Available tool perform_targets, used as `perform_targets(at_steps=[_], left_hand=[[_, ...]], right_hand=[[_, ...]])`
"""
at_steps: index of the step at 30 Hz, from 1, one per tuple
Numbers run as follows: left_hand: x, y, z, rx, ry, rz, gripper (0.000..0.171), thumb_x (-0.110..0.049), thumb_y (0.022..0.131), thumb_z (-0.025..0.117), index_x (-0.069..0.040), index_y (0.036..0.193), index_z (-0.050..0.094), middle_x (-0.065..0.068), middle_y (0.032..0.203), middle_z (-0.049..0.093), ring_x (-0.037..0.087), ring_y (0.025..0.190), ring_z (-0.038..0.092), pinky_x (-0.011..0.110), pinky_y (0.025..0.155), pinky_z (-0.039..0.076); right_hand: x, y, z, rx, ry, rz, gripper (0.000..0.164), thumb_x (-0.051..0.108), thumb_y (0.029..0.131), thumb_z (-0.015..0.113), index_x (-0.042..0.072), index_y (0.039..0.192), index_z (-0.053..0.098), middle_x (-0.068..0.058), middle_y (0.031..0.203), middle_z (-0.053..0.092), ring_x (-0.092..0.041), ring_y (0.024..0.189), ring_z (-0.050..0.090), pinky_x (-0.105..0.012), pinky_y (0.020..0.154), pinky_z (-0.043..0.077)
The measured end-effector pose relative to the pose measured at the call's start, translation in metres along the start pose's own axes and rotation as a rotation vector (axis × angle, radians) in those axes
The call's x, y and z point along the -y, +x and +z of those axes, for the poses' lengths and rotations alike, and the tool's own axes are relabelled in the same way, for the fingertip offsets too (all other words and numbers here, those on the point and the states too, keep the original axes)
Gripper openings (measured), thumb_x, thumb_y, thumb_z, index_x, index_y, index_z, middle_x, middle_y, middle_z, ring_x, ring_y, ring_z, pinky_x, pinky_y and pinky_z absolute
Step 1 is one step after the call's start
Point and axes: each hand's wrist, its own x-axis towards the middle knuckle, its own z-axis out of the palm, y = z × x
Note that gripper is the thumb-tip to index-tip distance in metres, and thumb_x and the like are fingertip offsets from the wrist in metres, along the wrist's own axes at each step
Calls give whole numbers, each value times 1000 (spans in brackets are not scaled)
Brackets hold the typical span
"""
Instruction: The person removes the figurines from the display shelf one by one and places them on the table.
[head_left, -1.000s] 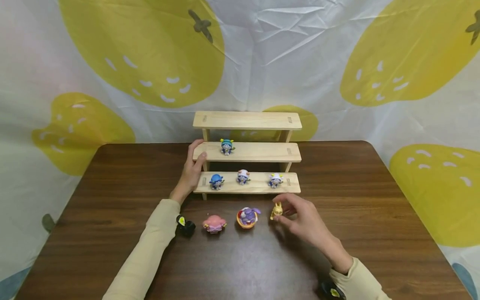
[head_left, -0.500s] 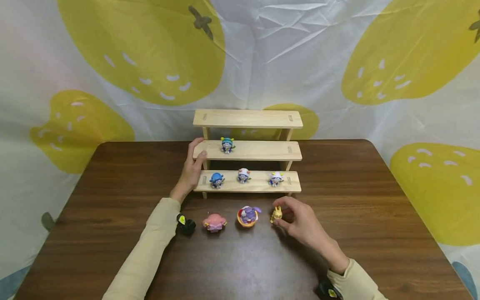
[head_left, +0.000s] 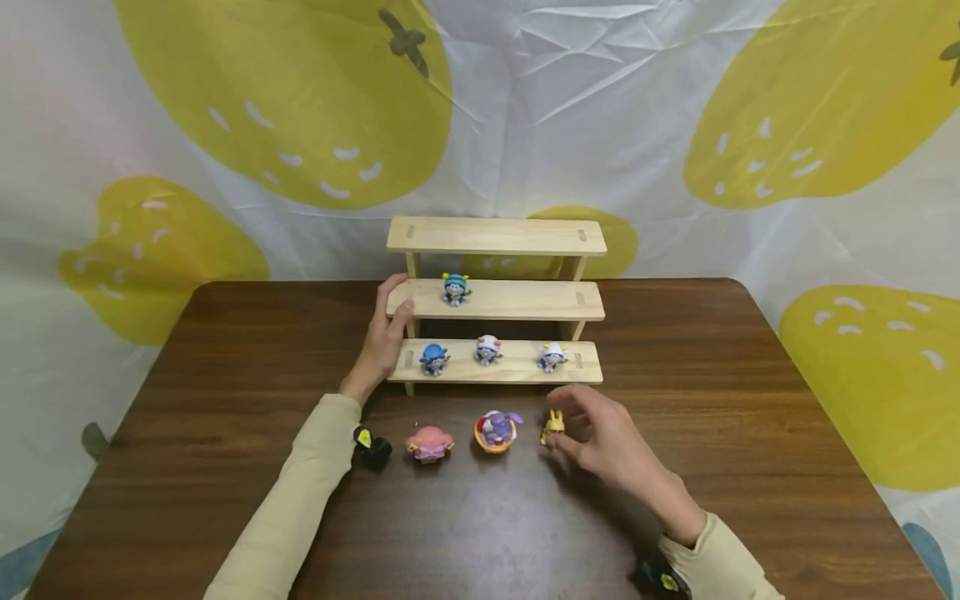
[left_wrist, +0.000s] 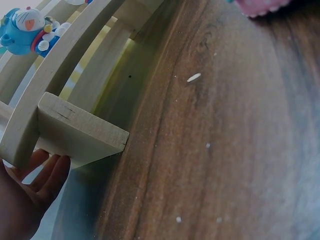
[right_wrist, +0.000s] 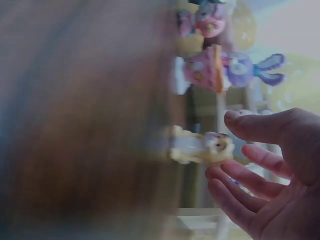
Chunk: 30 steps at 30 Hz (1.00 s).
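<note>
My left hand (head_left: 381, 337) grips the left end of the three-step wooden display shelf (head_left: 517, 300), its thumb at the middle step. In the left wrist view its fingers (left_wrist: 52, 175) curl behind a wooden support. A small yellow long-eared figurine (head_left: 553, 427) stands on the table in front of the shelf's right end. My right hand (head_left: 611, 437) is around it, thumb and fingers spread; the right wrist view shows gaps beside the figurine (right_wrist: 202, 146), though a fingertip may touch its head. Left of it stand a purple rabbit figurine in an orange-rimmed cup (head_left: 495, 432) and a pink figurine (head_left: 430, 445).
On the bottom step sit a blue-hatted figurine (head_left: 433, 359) and two white-hatted ones, left (head_left: 487, 350) and right (head_left: 552, 357). A teal-hatted figurine (head_left: 455, 289) sits on the middle step. A patterned cloth (head_left: 585, 108) hangs behind the brown table (head_left: 262, 358).
The fingers of my right hand have spread a little from the yellow figurine, which looks slightly turned. My left hand stays on the shelf.
</note>
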Motion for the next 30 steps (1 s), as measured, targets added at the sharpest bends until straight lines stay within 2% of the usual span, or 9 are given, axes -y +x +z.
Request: perform_targets(at_steps=[11, 13, 18, 20, 26, 30], left_hand=[[0, 1, -1, -6, 7, -3, 51, -17, 107, 40, -5, 155, 28, 21, 162, 30, 39, 145, 34, 55, 120, 25], [9, 4, 0, -10, 8, 0, 51, -18, 107, 40, -6, 155, 28, 20, 162, 29, 39, 146, 33, 56, 120, 25], [39, 15, 3, -27, 4, 9, 52, -23, 108, 40, -13, 157, 27, 17, 164, 28, 39, 147, 33, 57, 120, 24], [44, 16, 4, -33, 3, 13, 52, -25, 108, 41, -16, 157, 28, 15, 163, 30, 38, 146, 34, 57, 120, 25], [45, 15, 4, -44, 10, 23, 49, -29, 107, 42, -23, 155, 32, 10, 162, 33, 34, 145, 37, 56, 119, 27], [44, 15, 6, -41, 20, 19, 49, -32, 107, 42, -25, 154, 31, 10, 162, 32, 34, 145, 36, 57, 118, 27]], right_hand=[[18, 25, -37, -80, 36, -108, 39, -1, 79, 83, 3, 114, 65, -12, 107, 73, -23, 85, 74, -39, 74, 61], [21, 31, -41, -81, 37, -101, 36, 1, 82, 82, 3, 114, 65, -13, 108, 73, -24, 87, 74, -39, 75, 61], [29, 47, -45, -77, 34, -67, 31, 6, 87, 78, 5, 115, 66, -12, 109, 73, -22, 90, 74, -41, 77, 60], [31, 53, -44, -79, 45, -70, 29, 7, 88, 77, 6, 114, 66, -11, 108, 74, -23, 91, 74, -42, 78, 60], [36, 73, -42, -84, 83, -90, 27, 9, 89, 76, 7, 115, 67, -8, 110, 73, -27, 95, 72, -40, 81, 59], [40, 85, -43, -81, 108, -82, 29, 9, 90, 76, 5, 116, 66, -12, 113, 72, -28, 98, 72, -41, 83, 59]])
